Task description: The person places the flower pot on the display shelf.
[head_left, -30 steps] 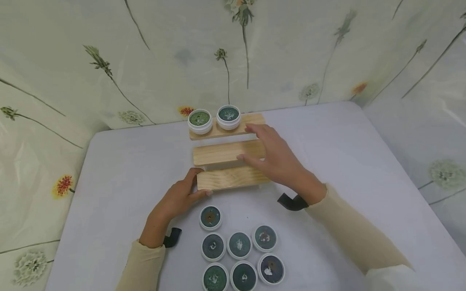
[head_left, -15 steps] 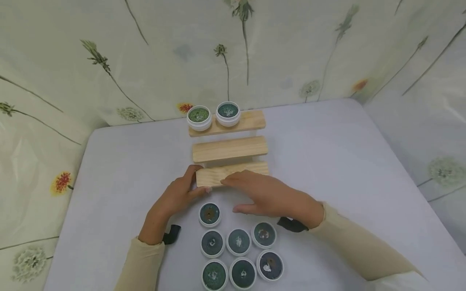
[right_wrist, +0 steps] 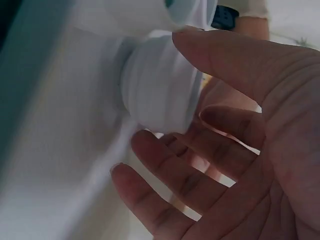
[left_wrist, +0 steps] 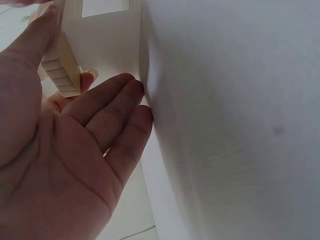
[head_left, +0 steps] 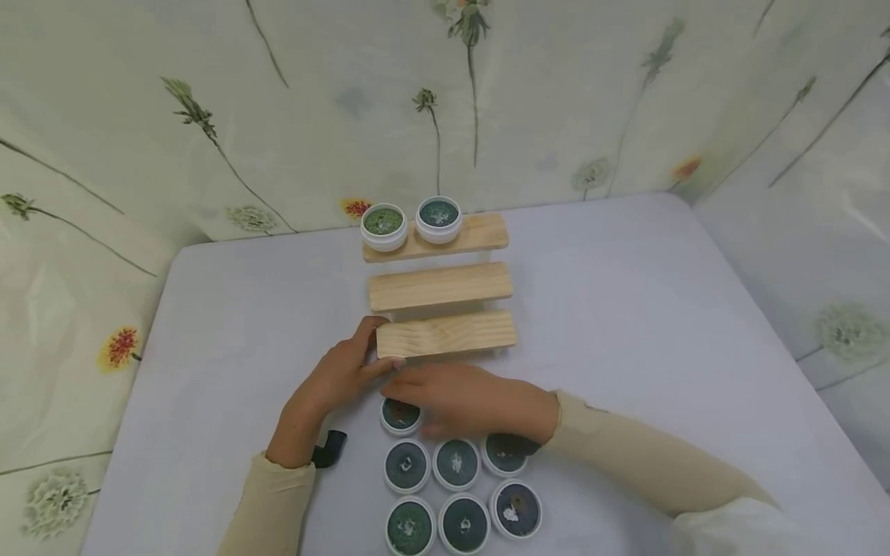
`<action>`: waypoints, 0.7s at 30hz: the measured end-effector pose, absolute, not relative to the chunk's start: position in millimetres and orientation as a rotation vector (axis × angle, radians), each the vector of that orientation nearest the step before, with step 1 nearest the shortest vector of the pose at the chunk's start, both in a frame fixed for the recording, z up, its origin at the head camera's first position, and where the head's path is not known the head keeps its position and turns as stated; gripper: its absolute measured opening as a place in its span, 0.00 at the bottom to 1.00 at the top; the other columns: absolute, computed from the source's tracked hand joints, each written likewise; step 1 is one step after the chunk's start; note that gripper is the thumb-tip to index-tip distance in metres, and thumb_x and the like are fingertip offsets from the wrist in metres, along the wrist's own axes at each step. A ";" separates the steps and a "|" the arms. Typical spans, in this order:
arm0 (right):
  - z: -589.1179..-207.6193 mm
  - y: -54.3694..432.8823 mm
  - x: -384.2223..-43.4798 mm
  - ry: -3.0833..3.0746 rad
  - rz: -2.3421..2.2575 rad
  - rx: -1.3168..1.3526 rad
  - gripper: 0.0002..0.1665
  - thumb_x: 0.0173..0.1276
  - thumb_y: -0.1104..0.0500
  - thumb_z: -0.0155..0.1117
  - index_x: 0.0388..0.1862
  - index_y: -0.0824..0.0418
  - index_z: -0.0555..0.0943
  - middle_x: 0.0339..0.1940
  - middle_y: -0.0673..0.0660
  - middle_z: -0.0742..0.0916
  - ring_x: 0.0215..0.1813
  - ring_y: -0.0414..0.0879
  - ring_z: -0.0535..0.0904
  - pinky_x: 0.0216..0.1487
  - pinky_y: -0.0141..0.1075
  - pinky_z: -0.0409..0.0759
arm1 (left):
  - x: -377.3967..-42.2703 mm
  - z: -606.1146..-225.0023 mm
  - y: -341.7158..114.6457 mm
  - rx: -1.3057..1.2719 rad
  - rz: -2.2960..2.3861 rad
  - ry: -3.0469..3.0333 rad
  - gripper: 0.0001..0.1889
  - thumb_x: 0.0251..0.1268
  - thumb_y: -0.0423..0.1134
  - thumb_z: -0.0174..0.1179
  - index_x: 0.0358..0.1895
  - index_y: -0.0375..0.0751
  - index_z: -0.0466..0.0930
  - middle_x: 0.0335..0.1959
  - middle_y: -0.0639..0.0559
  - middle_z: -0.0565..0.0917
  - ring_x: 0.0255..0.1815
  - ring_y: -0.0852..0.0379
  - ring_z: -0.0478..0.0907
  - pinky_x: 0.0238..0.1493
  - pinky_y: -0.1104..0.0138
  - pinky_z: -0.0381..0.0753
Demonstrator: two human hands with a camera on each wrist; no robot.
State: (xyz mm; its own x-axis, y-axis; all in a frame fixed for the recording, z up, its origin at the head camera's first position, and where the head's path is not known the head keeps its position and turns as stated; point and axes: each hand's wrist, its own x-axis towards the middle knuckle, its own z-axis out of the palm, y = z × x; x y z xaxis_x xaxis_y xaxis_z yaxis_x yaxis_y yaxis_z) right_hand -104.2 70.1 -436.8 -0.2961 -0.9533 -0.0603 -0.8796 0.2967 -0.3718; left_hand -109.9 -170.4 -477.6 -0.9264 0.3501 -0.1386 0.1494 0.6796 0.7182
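While the left hand [head_left: 341, 374] pinches the left end of the lowest board [head_left: 445, 334] of a three-tier wooden stand, at the centre of the frame, the right hand [head_left: 460, 398] reaches over the nearest jar [head_left: 401, 418], just below it. That hand's fingers are spread and loosely bent. In the right wrist view the white, ribbed wall of the jar lies between its thumb and fingers; whether they touch it cannot be told. The left hand's thumb lies along the board's front edge, its other fingers behind.

Six other jars [head_left: 456, 464] stand on the white table [head_left: 626, 309] at lower centre, below the right hand, their rims white and their tops dark green to bluish. Pale or brownish patches [head_left: 464, 527] mark these tops, too small to read as lettering. On the top board [head_left: 480, 234], well above both hands, sit a jar with a grassy-green top [head_left: 384, 227] at the left and a jar with a teal top [head_left: 439, 220] beside it. The middle board [head_left: 440, 286] shows bare grain. A flower-printed backdrop [head_left: 334, 147] fills the upper frame.
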 end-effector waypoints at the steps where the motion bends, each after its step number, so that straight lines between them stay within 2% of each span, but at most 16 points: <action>1: -438.7 69.2 -103.4 2.292 -0.385 -1.649 0.40 0.69 0.53 0.76 0.76 0.60 0.72 0.73 0.55 0.79 0.75 0.51 0.72 0.73 0.42 0.68 | -109.9 -478.3 -170.0 0.399 1.087 2.627 0.34 0.74 0.53 0.66 0.73 0.52 0.58 0.58 0.36 0.84 0.55 0.39 0.84 0.54 0.44 0.78; 6: -445.7 66.0 -102.0 2.287 -0.368 -1.585 0.40 0.70 0.53 0.75 0.77 0.58 0.71 0.73 0.54 0.78 0.75 0.48 0.71 0.72 0.41 0.69 | -108.1 -479.0 -169.5 0.395 1.069 2.639 0.34 0.74 0.53 0.66 0.73 0.52 0.59 0.57 0.36 0.85 0.52 0.40 0.84 0.53 0.45 0.78; 11: -448.9 65.1 -102.7 2.300 -0.391 -1.573 0.37 0.68 0.54 0.77 0.73 0.56 0.74 0.68 0.52 0.81 0.71 0.46 0.75 0.69 0.40 0.71 | -106.8 -478.6 -169.9 0.411 1.072 2.648 0.33 0.74 0.52 0.66 0.73 0.51 0.59 0.54 0.37 0.86 0.50 0.42 0.85 0.52 0.46 0.79; 21: -447.2 67.3 -102.7 2.296 -0.447 -1.530 0.35 0.66 0.55 0.79 0.70 0.59 0.77 0.61 0.51 0.85 0.62 0.46 0.80 0.64 0.39 0.75 | -107.6 -476.8 -168.9 0.403 1.061 2.655 0.34 0.73 0.53 0.67 0.72 0.51 0.59 0.56 0.37 0.85 0.52 0.41 0.84 0.53 0.45 0.78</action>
